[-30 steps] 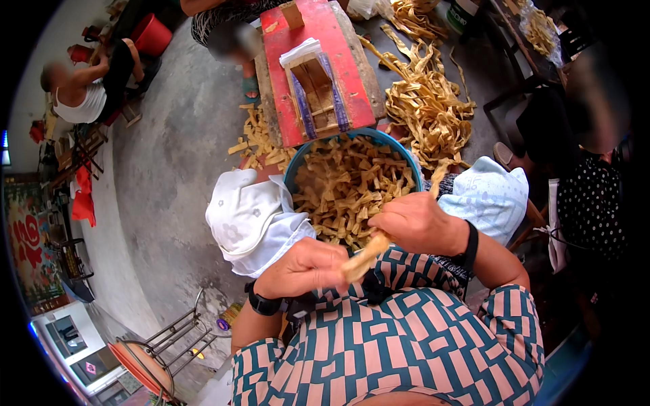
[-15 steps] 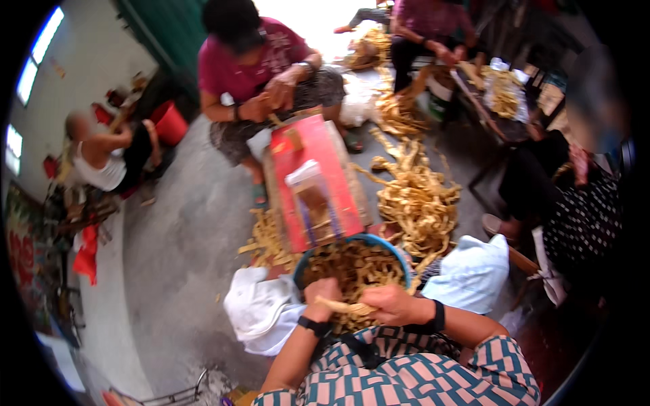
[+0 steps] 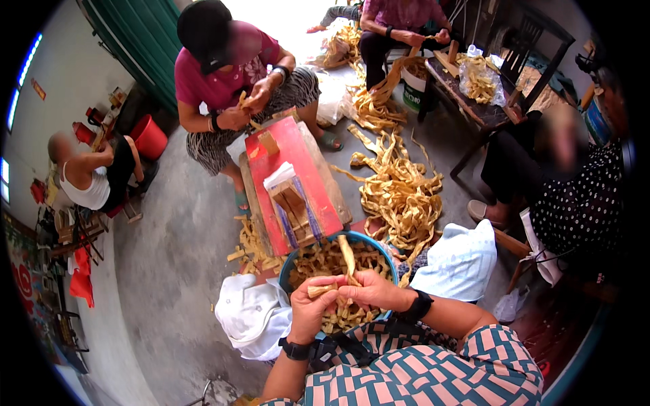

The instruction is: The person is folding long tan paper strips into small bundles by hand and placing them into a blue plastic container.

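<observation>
Above a blue basin, my left hand and my right hand meet, fingers pinched together on a yellow-brown dried strip. One end of the strip stands up past my right fingers. Its folded, rolled part shows between my left thumb and fingers. The basin under my hands is filled with short folded pieces of the same material. Just beyond the basin rim, a red-topped board carries a small wooden block stand and a white cloth.
Long loose strips lie heaped on the floor to the right of the board. A white cap and a pale blue cloth flank the basin. A co-worker sits across the board; others sit at the left, far right and right.
My hands have come together over the basin, the left one rising out of its pieces. The strip, held sideways before, is now folded with one end pointing up. The view has shifted slightly.
</observation>
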Demonstrator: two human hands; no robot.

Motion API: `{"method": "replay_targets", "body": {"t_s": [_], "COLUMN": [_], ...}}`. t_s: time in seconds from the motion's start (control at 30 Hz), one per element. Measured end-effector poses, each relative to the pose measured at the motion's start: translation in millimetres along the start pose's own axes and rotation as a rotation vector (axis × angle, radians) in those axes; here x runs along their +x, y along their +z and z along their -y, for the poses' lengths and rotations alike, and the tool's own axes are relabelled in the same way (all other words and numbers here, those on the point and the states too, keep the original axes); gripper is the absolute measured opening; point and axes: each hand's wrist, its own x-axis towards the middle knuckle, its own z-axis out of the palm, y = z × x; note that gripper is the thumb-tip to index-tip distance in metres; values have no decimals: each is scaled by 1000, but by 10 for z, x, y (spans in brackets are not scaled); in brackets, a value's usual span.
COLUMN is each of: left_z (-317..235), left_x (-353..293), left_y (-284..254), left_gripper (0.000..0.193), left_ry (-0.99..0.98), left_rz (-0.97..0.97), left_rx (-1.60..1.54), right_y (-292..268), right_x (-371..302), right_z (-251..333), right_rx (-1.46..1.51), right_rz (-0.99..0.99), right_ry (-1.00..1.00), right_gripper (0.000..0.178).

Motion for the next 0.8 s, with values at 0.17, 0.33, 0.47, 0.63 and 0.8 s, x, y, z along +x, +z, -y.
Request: {"method": "replay_targets", "body": {"t_s": [0.17,0.33,0.47,0.63,0.8], "left_z": [61,108,14,-108,-76], "left_x": [13,-4,-103,-193,-147], "left_y": [7,-15,-47,43,-27], "left_gripper": [26,31,21,21,21], "left_ry": [-34,62,436,369,64], "left_rz": [-25,-27,-325,-96,-47], "left_rx": [-135,-174,494,905,590], "right_y": [56,34,-12,-56,-131], "right_x": [31,63,45,58,50], "right_z": [27,-212,-90,-123,-144], "right_rx": [12,-62,-418,-623,-650], "right_rz": [88,-68,-156,-16,87], "right_ry": [-70,-93,-139,-189,-182], "right_gripper": [22,22,25,30,28]}}
